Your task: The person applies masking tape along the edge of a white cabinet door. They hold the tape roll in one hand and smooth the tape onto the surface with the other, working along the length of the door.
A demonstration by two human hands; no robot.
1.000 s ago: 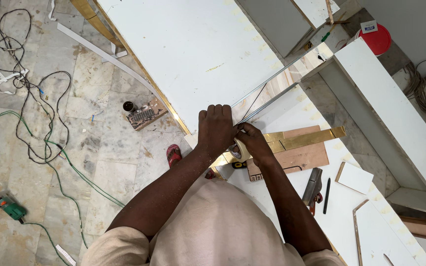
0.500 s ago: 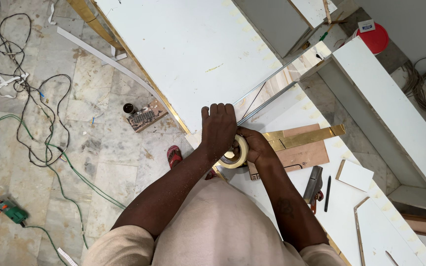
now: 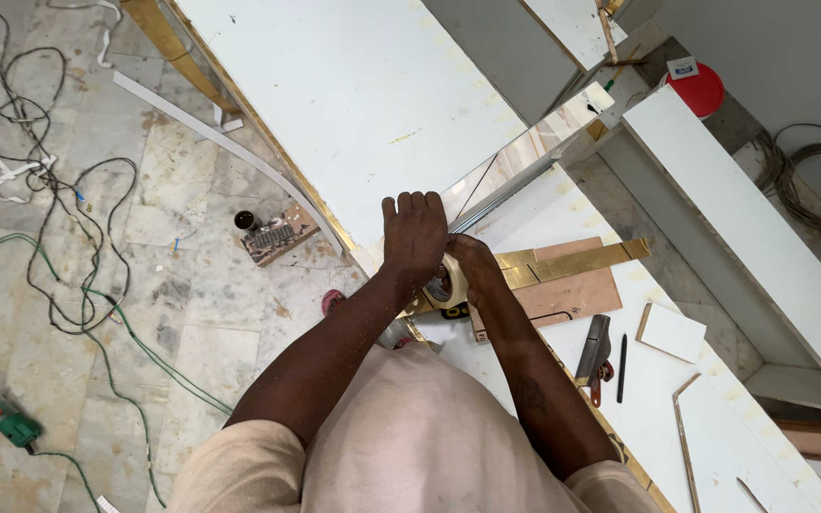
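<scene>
Left hand (image 3: 413,231) curled from above over a roll of pale tape (image 3: 448,282), fingers pointing away from the body, knuckles up. Right hand (image 3: 472,269) closed on the same roll from the right side, fingers wrapped around its rim. Roll held between the 2 hands, just above the near edge of a large white board (image 3: 363,104), close to the chest. Both forearms bare, dusted with fine sawdust.

Just right of the hands, on the white table (image 3: 658,399): 1 long gold-coloured strip (image 3: 582,259) lying flat over a brown plywood offcut (image 3: 577,296), the strip's near end touching the right hand's fingers. Further right, a small dark hand tool with red grips (image 3: 596,350), a black pencil (image 3: 622,367) beside it, and a small white square panel (image 3: 672,332) nearby. A thin metal L-shaped strip (image 3: 684,432) near the table's lower edge.

On the marble floor (image 3: 97,323) to the left: tangled black and green cables (image 3: 68,247), a green power tool (image 3: 7,421) at the far lower left, a small wooden block with fittings (image 3: 277,235), and a curved white edging strip (image 3: 230,161). At upper right, a red round lid (image 3: 700,90) and a coil of grey cable (image 3: 814,185).
</scene>
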